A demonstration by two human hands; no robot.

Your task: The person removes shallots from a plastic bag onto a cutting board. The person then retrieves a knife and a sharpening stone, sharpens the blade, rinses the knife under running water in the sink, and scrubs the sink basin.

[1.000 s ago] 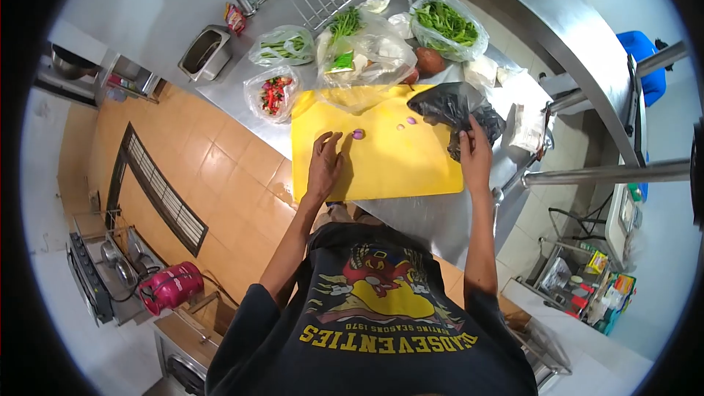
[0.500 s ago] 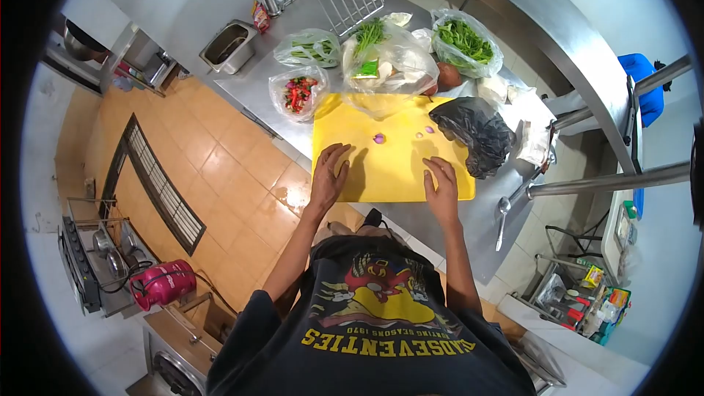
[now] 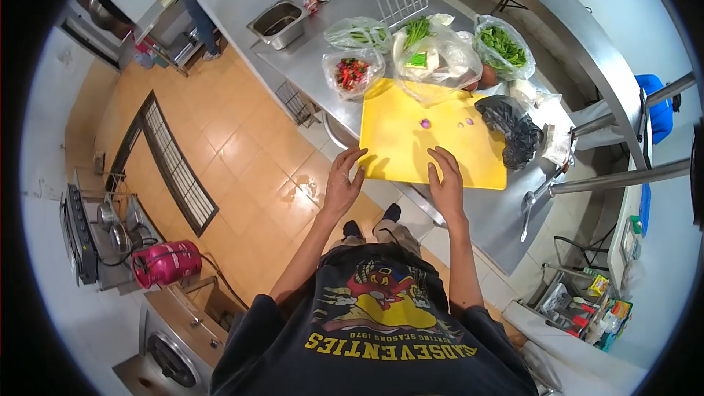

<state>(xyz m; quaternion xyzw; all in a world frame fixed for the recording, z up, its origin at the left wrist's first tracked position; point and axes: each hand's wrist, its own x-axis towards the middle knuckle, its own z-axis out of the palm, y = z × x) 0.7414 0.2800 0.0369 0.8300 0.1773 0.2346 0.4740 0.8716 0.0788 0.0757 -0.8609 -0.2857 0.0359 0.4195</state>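
My left hand (image 3: 345,180) is open at the near left corner of the yellow cutting board (image 3: 411,150), its fingers spread. My right hand (image 3: 446,180) is open too, held over the board's near edge with nothing in it. Whether either hand touches the board I cannot tell. A small purple shallot (image 3: 425,124) lies on the board beyond my hands, with two smaller shallot pieces (image 3: 469,122) to its right. A crumpled black plastic bag (image 3: 513,132) rests on the board's right side.
Behind the board stand bags of chopped red chillies (image 3: 352,73), green vegetables (image 3: 359,35) and leafy greens (image 3: 502,45). A metal pan (image 3: 280,23) sits at the back left. A spoon (image 3: 527,215) lies on the steel counter (image 3: 488,229). A person (image 3: 192,4) stands far left.
My hands have drawn back from the board's middle toward its near edge. The view has shifted, so the board appears farther right and a person now shows at the upper left.
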